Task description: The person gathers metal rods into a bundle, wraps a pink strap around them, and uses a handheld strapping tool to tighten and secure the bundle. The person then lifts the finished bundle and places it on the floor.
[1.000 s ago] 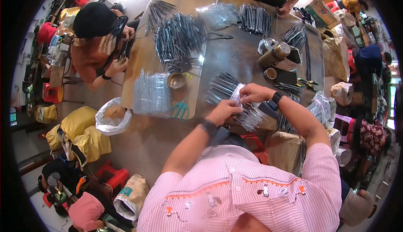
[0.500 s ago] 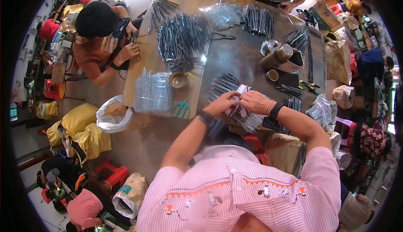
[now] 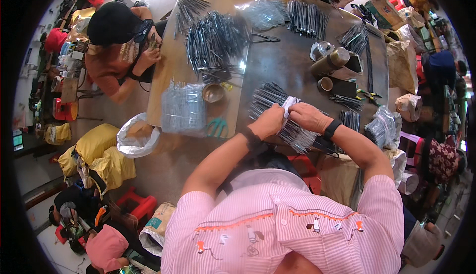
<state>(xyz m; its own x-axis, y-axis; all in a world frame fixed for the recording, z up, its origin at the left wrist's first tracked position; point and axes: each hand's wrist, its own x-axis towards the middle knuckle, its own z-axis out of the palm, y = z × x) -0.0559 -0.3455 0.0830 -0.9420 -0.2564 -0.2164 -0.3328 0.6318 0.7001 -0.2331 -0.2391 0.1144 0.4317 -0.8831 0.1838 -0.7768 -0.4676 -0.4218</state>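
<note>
Both hands meet at the near edge of the worktop (image 3: 292,71), over a heap of thin dark metal tools (image 3: 277,110). The left hand (image 3: 268,121) has its grip closed on the lower side of a small clear packet (image 3: 289,106), and the right hand (image 3: 308,117) has its grip pinched on the packet's other side, so the packet sits between the two, just above the heap. To the left of the hands lies a stack of clear sleeves (image 3: 183,108), with green-handled scissors (image 3: 216,127) just beside it and a small metal bowl (image 3: 213,92) near its upper corner. Farther back a big pile of dark tools (image 3: 214,38) covers the middle of the worktop. To the right stand a brown bottle (image 3: 328,63) and a cup (image 3: 325,84). A person in a black cap (image 3: 113,24) sits at the left side of the worktop.
</note>
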